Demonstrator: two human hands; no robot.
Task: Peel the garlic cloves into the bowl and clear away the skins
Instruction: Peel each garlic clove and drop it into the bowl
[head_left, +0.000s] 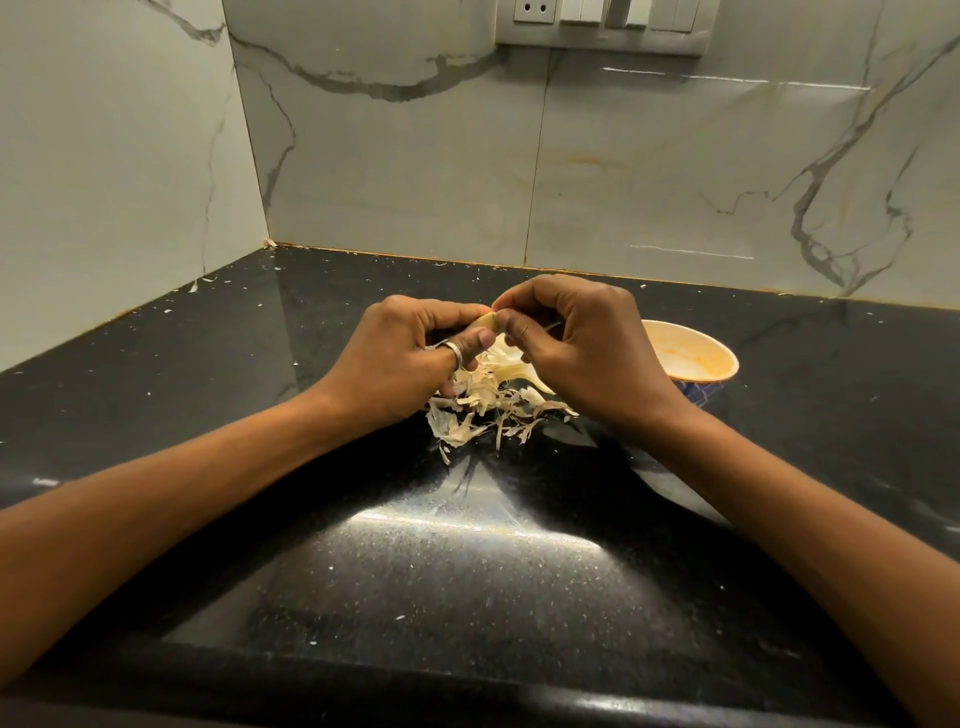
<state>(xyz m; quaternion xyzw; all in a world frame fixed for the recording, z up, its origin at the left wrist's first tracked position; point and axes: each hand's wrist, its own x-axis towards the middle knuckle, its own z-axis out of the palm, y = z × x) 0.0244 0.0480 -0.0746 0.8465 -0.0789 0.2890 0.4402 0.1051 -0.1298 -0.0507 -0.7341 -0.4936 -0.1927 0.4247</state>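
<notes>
My left hand (400, 358), with a ring on the thumb, holds a pale garlic clove (485, 322) above the counter. My right hand (576, 348) pinches the tip of the same clove with thumb and forefinger. Under both hands lies a heap of dry garlic skins (488, 405) on the black counter. A cream-coloured bowl (696, 353) with a blue outside stands just right of my right hand, which partly hides it. What the bowl holds cannot be seen.
The black speckled counter (467, 571) carries small scattered flakes of skin. Marble-patterned walls (623, 171) close off the back and left. A socket and switch panel (602, 23) sits high on the back wall.
</notes>
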